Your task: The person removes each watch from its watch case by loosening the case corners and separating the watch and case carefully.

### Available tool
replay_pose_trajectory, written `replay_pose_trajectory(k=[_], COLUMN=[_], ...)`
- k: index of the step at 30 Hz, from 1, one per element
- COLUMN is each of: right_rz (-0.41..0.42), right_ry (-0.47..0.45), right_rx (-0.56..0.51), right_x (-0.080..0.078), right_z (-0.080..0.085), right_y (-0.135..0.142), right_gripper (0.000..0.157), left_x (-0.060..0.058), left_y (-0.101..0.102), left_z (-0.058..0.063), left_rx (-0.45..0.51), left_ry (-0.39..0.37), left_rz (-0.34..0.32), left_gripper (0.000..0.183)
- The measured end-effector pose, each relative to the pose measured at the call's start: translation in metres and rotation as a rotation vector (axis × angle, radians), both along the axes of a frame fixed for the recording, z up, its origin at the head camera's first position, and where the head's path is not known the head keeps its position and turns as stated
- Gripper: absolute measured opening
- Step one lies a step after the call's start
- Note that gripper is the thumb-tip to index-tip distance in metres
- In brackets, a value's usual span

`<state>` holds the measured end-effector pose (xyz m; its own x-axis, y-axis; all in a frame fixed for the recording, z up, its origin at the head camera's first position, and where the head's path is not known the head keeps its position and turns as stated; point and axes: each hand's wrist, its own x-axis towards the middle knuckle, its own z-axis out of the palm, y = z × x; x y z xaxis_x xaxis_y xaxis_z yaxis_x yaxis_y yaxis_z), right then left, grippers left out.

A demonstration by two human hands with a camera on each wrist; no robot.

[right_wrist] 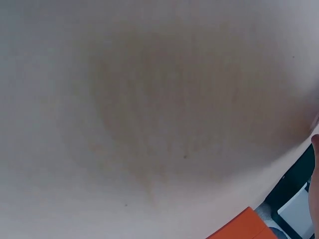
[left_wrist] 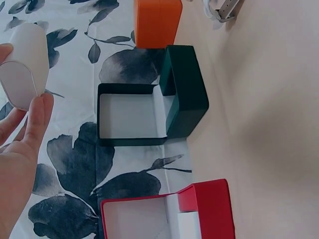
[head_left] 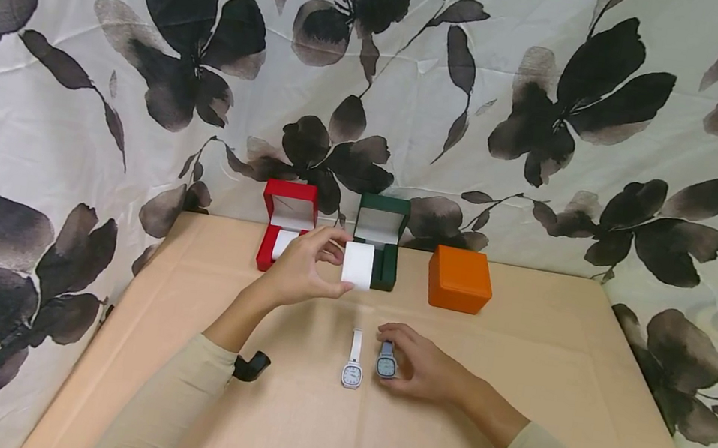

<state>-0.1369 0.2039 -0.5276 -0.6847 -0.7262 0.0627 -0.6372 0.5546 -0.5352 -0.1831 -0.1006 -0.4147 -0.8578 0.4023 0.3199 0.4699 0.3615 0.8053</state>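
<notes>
My left hand (head_left: 305,268) pinches a white watch cushion (head_left: 357,265) between thumb and fingers. It holds the cushion up in front of the open green watch box (head_left: 387,267); in the left wrist view the cushion (left_wrist: 29,57) is well off to one side of that box. Nearer on the table, my right hand (head_left: 425,367) grips a watch with a grey-blue strap (head_left: 386,364), thumb and fingers at its two sides. A white-strapped watch (head_left: 351,374) lies just left of it. The right wrist view catches only a sliver of finger at its right edge.
An open red watch box (head_left: 266,248) with a white cushion (head_left: 283,243) in it stands left of the green one. To the right sits a closed orange box (head_left: 459,279). Behind the table (head_left: 539,354) hangs a flower-patterned cloth (head_left: 430,97).
</notes>
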Motion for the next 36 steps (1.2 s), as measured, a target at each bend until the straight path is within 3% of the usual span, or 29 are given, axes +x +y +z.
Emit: replay_pose_trajectory(k=[15, 24, 36], right_rz=[0.002, -0.027, 0.061], right_ry=[-0.090, -0.114, -0.109], right_rx=[-0.019, 0.056, 0.121], right_x=[0.0006, 0.0024, 0.0004], right_z=[-0.0025, 0.0013, -0.0017], right_y=[-0.0015, -0.0015, 0.0054], right_gripper=[0.066, 0.067, 0.078], left_x=[-0.0022, -0.0047, -0.0042], left_y=[-0.0004, -0.0008, -0.0009], left_z=[0.0020, 0.0036, 0.0033], left_rx=[-0.016, -0.023, -0.010], left_ry=[-0.016, -0.017, -0.033], left_rz=[-0.013, -0.010, 0.001], left_gripper=[0.068, 0.068, 0.066])
